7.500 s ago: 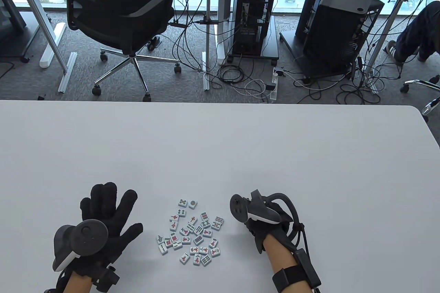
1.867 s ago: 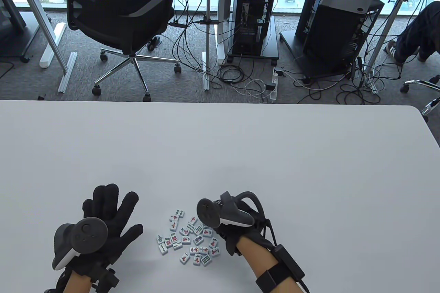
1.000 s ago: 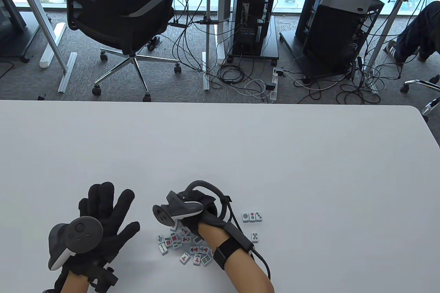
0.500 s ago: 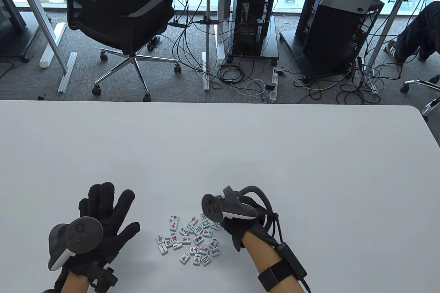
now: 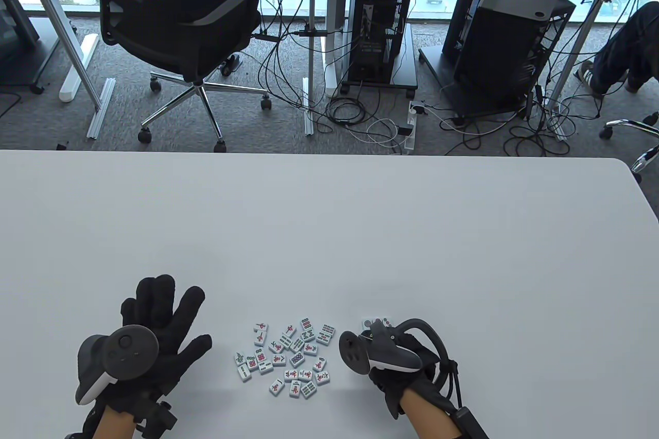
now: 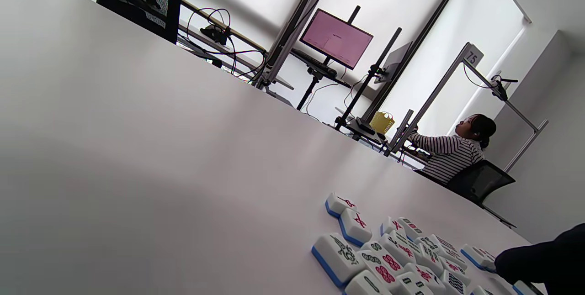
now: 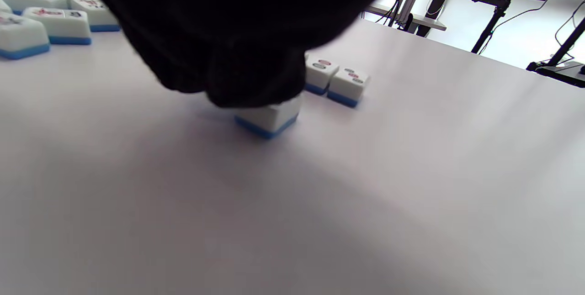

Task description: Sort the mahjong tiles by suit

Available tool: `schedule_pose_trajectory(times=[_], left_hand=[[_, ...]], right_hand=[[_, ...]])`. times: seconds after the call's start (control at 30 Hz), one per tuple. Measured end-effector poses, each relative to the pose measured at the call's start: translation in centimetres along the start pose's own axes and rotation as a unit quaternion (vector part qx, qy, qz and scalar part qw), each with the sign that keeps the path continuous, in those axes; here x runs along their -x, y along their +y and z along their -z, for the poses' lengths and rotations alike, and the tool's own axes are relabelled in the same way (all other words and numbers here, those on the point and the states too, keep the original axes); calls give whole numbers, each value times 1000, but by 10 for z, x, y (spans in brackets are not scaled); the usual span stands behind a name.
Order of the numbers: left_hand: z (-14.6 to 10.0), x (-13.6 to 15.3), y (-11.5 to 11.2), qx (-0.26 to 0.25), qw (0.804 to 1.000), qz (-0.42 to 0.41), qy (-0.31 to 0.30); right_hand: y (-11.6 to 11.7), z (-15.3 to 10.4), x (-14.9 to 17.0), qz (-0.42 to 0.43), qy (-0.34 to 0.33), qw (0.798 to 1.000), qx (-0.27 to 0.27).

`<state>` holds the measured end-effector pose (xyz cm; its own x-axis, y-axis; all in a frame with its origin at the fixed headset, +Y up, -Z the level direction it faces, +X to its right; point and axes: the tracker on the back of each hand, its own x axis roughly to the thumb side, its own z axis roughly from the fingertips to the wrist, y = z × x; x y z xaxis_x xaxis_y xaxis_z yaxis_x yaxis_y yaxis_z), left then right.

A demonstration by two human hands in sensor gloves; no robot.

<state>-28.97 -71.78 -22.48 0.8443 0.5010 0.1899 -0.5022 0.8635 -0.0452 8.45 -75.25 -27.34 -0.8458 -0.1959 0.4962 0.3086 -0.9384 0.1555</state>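
Right hand point(image 5: 399, 356) on a tile point(image 7: 268, 119), apparently gripping it, beside two tiles point(image 7: 336, 80). Left hand point(image 5: 154, 328) flat, fingers spread, left of pile point(image 5: 288, 354); bare table point(image 5: 329, 233) beyond.

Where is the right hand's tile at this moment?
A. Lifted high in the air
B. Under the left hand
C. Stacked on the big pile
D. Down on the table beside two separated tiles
D: in the right wrist view the right hand presses a blue-backed tile onto the table beside two separated tiles.
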Motion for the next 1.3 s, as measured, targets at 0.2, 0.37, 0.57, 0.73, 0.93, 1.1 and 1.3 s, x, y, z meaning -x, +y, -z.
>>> schedule_pose_trajectory(times=[0.2, 0.37, 0.57, 0.73, 0.93, 1.1, 1.3], left_hand=[[0, 0, 0, -1, 1000, -2, 0], [0, 0, 0, -2, 1000, -3, 0], [0, 0, 0, -1, 1000, -3, -1], [0, 0, 0, -1, 1000, -4, -1], [0, 0, 0, 1, 1000, -3, -1], [0, 1, 2, -4, 1000, -8, -1], [0, 0, 2, -5, 1000, -12, -2]], right_hand=[[7, 0, -1, -22, 6, 1000, -6], [8, -1, -2, -27, 9, 1000, -5], [-10, -3, -3, 26, 17, 1000, 6], [-35, 3, -11, 64, 0, 997, 51], [-55, 34, -32, 47, -21, 995, 81], [-50, 73, -43, 63, -4, 996, 64], [-43, 97, -59, 23, 2, 999, 47]])
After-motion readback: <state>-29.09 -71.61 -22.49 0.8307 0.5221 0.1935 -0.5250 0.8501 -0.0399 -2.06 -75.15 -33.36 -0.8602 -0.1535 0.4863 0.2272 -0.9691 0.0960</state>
